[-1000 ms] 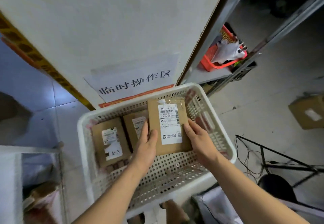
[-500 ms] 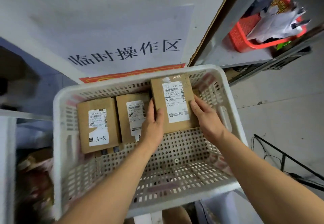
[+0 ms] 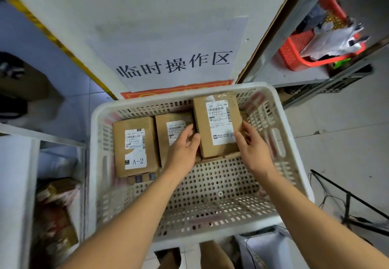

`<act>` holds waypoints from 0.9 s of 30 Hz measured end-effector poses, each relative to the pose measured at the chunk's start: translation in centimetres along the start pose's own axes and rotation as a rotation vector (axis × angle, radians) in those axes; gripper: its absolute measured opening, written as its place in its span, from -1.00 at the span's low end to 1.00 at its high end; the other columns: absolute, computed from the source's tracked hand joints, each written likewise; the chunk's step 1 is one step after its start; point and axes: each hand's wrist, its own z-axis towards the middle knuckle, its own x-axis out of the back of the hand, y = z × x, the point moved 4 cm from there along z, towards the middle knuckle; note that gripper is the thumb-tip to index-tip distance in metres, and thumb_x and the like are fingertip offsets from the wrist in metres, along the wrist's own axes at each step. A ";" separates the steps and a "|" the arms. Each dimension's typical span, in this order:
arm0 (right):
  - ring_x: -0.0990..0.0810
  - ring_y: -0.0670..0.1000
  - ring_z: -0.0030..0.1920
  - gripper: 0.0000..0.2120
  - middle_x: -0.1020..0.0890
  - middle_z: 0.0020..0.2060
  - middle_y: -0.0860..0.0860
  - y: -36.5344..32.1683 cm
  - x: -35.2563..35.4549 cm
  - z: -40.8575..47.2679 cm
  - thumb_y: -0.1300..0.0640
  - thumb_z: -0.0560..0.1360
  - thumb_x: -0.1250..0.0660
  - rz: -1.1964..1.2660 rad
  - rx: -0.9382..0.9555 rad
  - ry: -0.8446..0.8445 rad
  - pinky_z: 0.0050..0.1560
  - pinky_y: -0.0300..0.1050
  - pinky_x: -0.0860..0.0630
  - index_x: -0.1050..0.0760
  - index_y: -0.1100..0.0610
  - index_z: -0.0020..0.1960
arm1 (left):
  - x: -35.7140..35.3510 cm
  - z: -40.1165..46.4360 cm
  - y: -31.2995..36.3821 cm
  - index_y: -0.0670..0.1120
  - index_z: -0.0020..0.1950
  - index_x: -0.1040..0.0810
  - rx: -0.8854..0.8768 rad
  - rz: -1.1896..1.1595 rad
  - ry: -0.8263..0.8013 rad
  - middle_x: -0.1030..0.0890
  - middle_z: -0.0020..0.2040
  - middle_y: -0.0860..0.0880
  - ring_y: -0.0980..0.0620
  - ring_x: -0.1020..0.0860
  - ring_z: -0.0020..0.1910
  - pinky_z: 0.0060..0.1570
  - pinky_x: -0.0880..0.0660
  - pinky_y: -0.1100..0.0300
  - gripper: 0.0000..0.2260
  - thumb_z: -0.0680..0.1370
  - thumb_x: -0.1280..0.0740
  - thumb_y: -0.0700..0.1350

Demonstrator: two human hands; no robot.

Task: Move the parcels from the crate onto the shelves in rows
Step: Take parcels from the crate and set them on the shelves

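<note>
Plainly, the stiff brown cardboard parcel [image 3: 217,127] in the white perforated crate [image 3: 273,108] looks light, both hands, left hand [image 3: 183,149] and right hand [image 3: 253,149], gripping its long sides, fingers curled.

— What colour is the crate [image 3: 292,134]?
— White, its walls and floor pierced all over with rows of small holes.
— And the parcels?
— Plain brown cardboard. The left parcel [image 3: 134,146] carries a white label with black barcode stripes and "A-2" in black; the middle parcel [image 3: 168,129] and the right parcel [image 3: 216,127] have white labels with black print too.
— Anything brighter?
— A red-orange mesh basket [image 3: 294,49], a white sign [image 3: 174,62] with black characters above a red strip, and a yellow-and-black striped tape [image 3: 52,35].
</note>
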 end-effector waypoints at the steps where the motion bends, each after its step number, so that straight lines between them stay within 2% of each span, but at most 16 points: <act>1: -0.48 -0.02 0.46 -0.44 -0.52 0.49 -0.04 -0.6 -0.2 -1.0 -0.15 0.69 -0.27 -0.078 0.048 0.028 0.45 0.02 -0.48 -0.30 0.00 0.63 | 0.9 -0.9 0.1 0.14 0.63 -0.30 -0.020 0.011 -0.005 -0.42 0.55 0.12 0.23 -0.44 0.35 0.33 -0.38 0.25 -0.54 0.72 -0.22 0.12; 3: -0.40 0.00 0.51 -0.46 -0.46 0.51 -0.03 -2.3 -0.7 -3.1 -0.14 0.69 -0.26 -0.244 0.148 0.073 0.53 0.12 -0.40 -0.31 0.01 0.61 | 3.1 -3.0 0.2 0.13 0.62 -0.32 -0.056 0.053 0.002 -0.44 0.52 0.16 0.23 -0.46 0.37 0.37 -0.43 0.20 -0.55 0.73 -0.20 0.13; 5: -0.35 0.00 0.54 -0.47 -0.43 0.53 -0.02 -4.6 -1.7 -5.4 -0.13 0.70 -0.25 -0.311 0.201 0.043 0.57 0.08 -0.32 -0.31 0.02 0.61 | 5.6 -5.3 0.4 0.12 0.61 -0.36 -0.095 0.116 0.021 -0.47 0.49 0.17 0.25 -0.47 0.35 0.33 -0.42 0.24 -0.56 0.72 -0.20 0.15; 10: -0.45 0.06 0.47 -0.52 -0.52 0.46 0.03 -13.3 -4.7 -11.9 -0.06 0.70 -0.28 -0.366 0.316 -0.101 0.43 -0.05 -0.37 -0.38 0.05 0.57 | 14.9 -13.1 1.5 0.04 0.50 -0.52 -0.154 0.208 0.153 -0.60 0.40 0.05 0.13 -0.54 0.35 0.24 -0.39 0.31 -0.63 0.71 -0.27 0.07; 12: -0.46 0.04 0.44 -0.53 -0.53 0.44 0.00 -17.6 -6.2 -14.6 -0.08 0.70 -0.27 -0.402 0.362 -0.153 0.39 -0.09 -0.38 -0.38 0.03 0.57 | 19.5 -16.7 2.1 0.04 0.44 -0.57 -0.171 0.259 0.242 -0.64 0.34 0.04 0.09 -0.58 0.32 0.22 -0.45 0.28 -0.67 0.70 -0.29 0.06; 14: -0.46 0.03 0.46 -0.53 -0.51 0.47 -0.02 -21.8 -8.1 -17.5 -0.09 0.71 -0.26 -0.421 0.438 -0.214 0.44 -0.04 -0.41 -0.39 0.01 0.57 | 24.0 -20.2 2.5 0.02 0.41 -0.59 -0.199 0.302 0.321 -0.66 0.32 0.03 0.05 -0.61 0.29 0.25 -0.52 0.18 -0.69 0.69 -0.30 0.05; 18: -0.51 0.09 0.44 -0.56 -0.55 0.45 0.03 -30.3 -12.3 -22.7 -0.09 0.70 -0.27 -0.481 0.639 -0.322 0.43 0.02 -0.44 -0.45 0.03 0.53 | 32.5 -27.6 2.8 -0.01 0.44 -0.57 -0.183 0.340 0.511 -0.64 0.35 -0.02 -0.01 -0.60 0.33 0.31 -0.52 0.07 -0.65 0.70 -0.28 0.06; 22: -0.55 0.04 0.38 -0.55 -0.56 0.44 -0.01 -38.3 -17.2 -27.2 -0.15 0.70 -0.24 -0.503 0.819 -0.441 0.38 -0.04 -0.46 -0.44 -0.02 0.53 | 39.1 -34.8 2.7 -0.04 0.37 -0.62 -0.124 0.329 0.732 -0.68 0.28 -0.06 -0.09 -0.63 0.27 0.27 -0.51 0.08 -0.70 0.68 -0.32 0.01; 24: -0.54 0.03 0.40 -0.57 -0.56 0.42 0.00 -41.9 -19.9 -29.6 -0.09 0.71 -0.26 -0.502 0.902 -0.514 0.40 -0.12 -0.40 -0.45 0.02 0.53 | 41.7 -38.5 2.4 -0.06 0.34 -0.63 -0.088 0.296 0.851 -0.69 0.26 -0.07 -0.10 -0.65 0.23 0.26 -0.50 0.11 -0.73 0.67 -0.35 -0.02; 27: -0.55 0.05 0.37 -0.62 -0.60 0.37 0.04 -46.5 -23.9 -33.9 0.05 0.69 -0.32 -0.441 1.013 -0.650 0.35 -0.22 -0.35 -0.52 0.13 0.47 | 44.5 -44.6 1.4 -0.05 0.37 -0.62 -0.029 0.279 1.029 -0.67 0.32 -0.04 -0.07 -0.63 0.28 0.28 -0.43 0.21 -0.71 0.68 -0.34 0.00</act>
